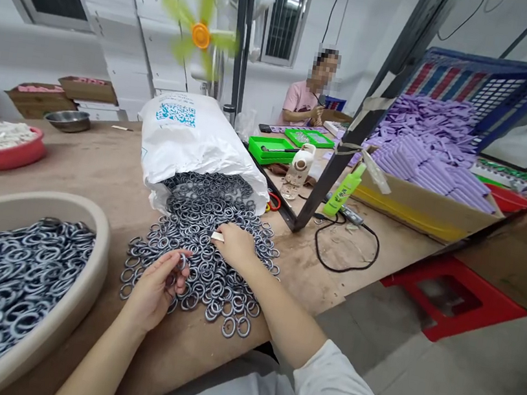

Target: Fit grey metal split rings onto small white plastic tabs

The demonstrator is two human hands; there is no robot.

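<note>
My left hand [157, 290] is closed at the near left of the pile, pinching a grey ring [182, 262] between thumb and fingers. My right hand [235, 247] reaches over the loose grey rings [200, 280], its fingers curled down and partly hidden. A small pale flat piece [217, 237] shows at its thumb side; whether it is held or wrapped on the thumb I cannot tell. The rings spill onto the table from the mouth of a white sack [203, 140] lying on its side.
A beige tub [101, 253] full of similar rings stands at the left. Behind it is a red basin [37, 152] of white pieces. A black metal post [343, 150], a bottle [297, 171] and a cable [346, 271] are to the right. A spinning fan [200, 36] and another person [301, 101] are beyond.
</note>
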